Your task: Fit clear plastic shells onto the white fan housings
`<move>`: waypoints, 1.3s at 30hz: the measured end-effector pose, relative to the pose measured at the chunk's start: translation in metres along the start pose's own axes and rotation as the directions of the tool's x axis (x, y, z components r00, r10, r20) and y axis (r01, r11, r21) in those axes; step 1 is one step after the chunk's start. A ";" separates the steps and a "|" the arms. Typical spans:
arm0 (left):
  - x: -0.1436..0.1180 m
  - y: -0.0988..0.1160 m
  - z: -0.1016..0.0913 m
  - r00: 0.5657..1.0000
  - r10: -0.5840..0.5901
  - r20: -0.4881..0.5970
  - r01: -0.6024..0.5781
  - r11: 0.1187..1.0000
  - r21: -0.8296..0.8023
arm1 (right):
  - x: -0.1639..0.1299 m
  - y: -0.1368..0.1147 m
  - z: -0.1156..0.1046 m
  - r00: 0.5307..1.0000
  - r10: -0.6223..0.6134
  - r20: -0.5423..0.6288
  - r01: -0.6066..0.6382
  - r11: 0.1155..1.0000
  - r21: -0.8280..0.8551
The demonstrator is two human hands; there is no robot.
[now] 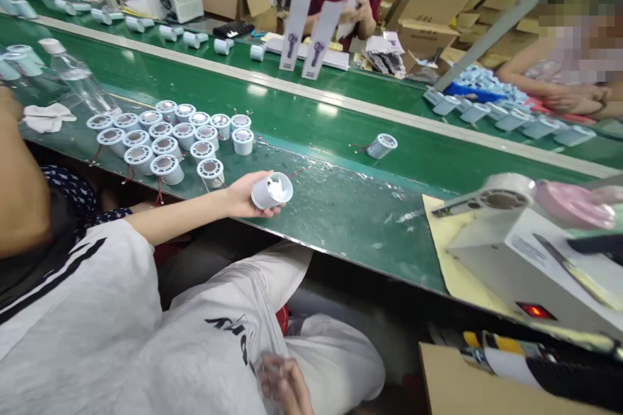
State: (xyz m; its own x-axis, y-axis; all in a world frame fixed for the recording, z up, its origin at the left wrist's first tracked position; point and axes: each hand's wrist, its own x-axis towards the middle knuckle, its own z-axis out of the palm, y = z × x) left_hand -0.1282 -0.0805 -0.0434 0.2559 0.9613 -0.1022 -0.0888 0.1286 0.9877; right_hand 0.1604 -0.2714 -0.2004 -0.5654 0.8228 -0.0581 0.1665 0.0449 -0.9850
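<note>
Head view, from where I stand: the left hand (246,196), at centre frame over the near edge of the green belt (341,207), is wrapped round a small white fan housing (271,190), which looks light, stiff and thin-walled, best held by its smooth outer wall, clear of the blades and trailing wire. The right hand (282,384), bottom centre, is blurred; I cannot tell its grip. Print on the white clothing (228,327) and the upright cards (294,32) is unreadable.

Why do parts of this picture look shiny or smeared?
Head view: lamp glare streaks the green belt and the clear film; the right hand at the bottom edge is smeared by blur; the left hand holding the white cylinder looks fairly sharp.
</note>
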 end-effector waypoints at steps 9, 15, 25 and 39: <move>0.017 -0.045 0.105 0.701 -0.375 0.607 0.225 0.924 0.310 | 0.013 -0.086 -0.071 0.766 -0.529 -0.365 -0.049 0.519 -0.853; 0.011 -0.038 0.122 0.720 0.043 0.693 -0.542 0.658 0.523 | 0.028 -0.086 -0.080 0.799 -0.425 -0.426 -0.206 0.472 -0.857; 0.020 -0.076 0.116 0.645 0.279 0.712 -0.652 0.688 0.321 | 0.017 -0.088 -0.076 0.685 -0.293 -0.666 0.022 0.923 -0.384; 0.001 -0.066 0.119 0.678 0.047 0.733 -0.188 0.976 0.111 | -0.004 -0.080 -0.072 0.733 -0.416 -0.538 0.106 0.851 -0.514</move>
State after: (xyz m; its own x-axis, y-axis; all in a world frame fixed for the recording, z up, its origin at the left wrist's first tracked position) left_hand -0.0079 -0.1169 -0.0942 0.8754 0.4791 0.0642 -0.0278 -0.0827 0.9962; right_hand 0.2069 -0.2376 -0.1095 -0.0493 0.8893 0.4546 0.4968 0.4167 -0.7613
